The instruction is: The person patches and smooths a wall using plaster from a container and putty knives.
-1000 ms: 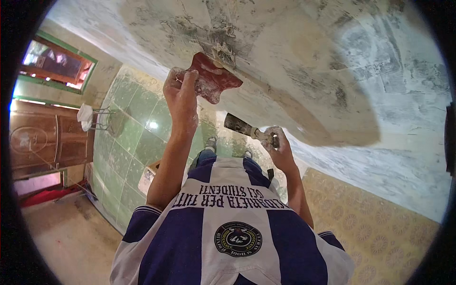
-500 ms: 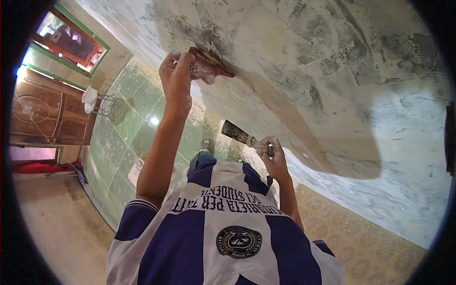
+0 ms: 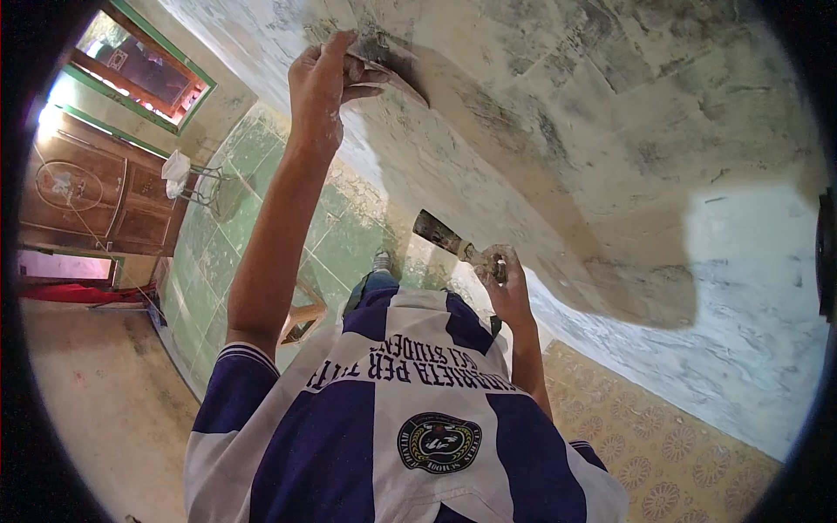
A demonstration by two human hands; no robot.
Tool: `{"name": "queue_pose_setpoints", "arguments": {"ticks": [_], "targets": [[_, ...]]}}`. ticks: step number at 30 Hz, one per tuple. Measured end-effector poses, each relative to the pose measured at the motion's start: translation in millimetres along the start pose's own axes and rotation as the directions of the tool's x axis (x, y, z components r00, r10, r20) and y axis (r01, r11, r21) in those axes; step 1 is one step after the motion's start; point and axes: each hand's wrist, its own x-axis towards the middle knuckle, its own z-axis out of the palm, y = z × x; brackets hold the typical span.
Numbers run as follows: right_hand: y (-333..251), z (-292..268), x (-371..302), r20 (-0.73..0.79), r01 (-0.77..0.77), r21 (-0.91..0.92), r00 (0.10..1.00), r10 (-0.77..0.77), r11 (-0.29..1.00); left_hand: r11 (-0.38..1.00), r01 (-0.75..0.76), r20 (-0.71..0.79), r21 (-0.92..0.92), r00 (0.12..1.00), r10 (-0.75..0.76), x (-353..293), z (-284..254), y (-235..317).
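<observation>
Up at the wall (image 3: 593, 113), my left hand (image 3: 324, 91) grips a thin, flat, reddish spreader (image 3: 403, 85), seen nearly edge-on against the surface. The wall carries patchy white and grey plaster, with darker bare spots around the spreader. Lower and to the right, my right hand (image 3: 507, 288) is closed around the handle of a putty knife (image 3: 438, 233). Its dark, smeared blade points up and left, apart from the wall.
Green floor tiles (image 3: 231, 266) spread with whitish stains lie to the left. A small metal-legged stool (image 3: 205, 185) with something white on it stands near a wooden door (image 3: 78, 196). A wooden-framed item (image 3: 303, 314) shows beside my left arm. Patterned tiles (image 3: 671, 444) lie lower right.
My left hand has moved up along the wall with the spreader, which has turned from showing its plaster-smeared face to nearly edge-on. My right hand and the putty knife have barely shifted.
</observation>
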Motion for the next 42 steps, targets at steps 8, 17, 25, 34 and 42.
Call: {"name": "queue_pose_setpoints", "arguments": {"ticks": [8, 17, 25, 34, 42], "targets": [[-2.9, -1.7, -8.4, -0.023, 0.046, 0.033, 0.999, -0.045, 0.998, 0.999, 0.043, 0.044, -0.030, 0.998, -0.042, 0.4, -8.5, 25.7], [5.6, 0.8, -15.4, -0.044, 0.017, 0.045, 0.999, -0.015, 0.999, 0.999, -0.004, 0.009, -0.038, 1.000, 0.005, -18.7, -42.4, 22.2], [-5.2, 3.5, -24.4, -0.046, 0.016, 0.064, 0.999, -0.014, 0.998, 0.984, 0.107, -0.040, 0.141, 0.994, -0.103, -13.1, -36.3, -22.9], [0.7, 6.9, -32.7, -0.106, 0.046, -0.041, 0.993, -0.050, 0.998, 0.997, 0.034, 0.025, 0.069, 0.999, -0.036, 11.5, -12.5, 5.4], [4.3, 7.3, -40.0, -0.123, -0.007, -0.015, 0.992, 0.005, 1.000, 0.998, 0.064, 0.046, 0.010, 0.997, -0.065, -11.1, -42.3, 17.0]]}}
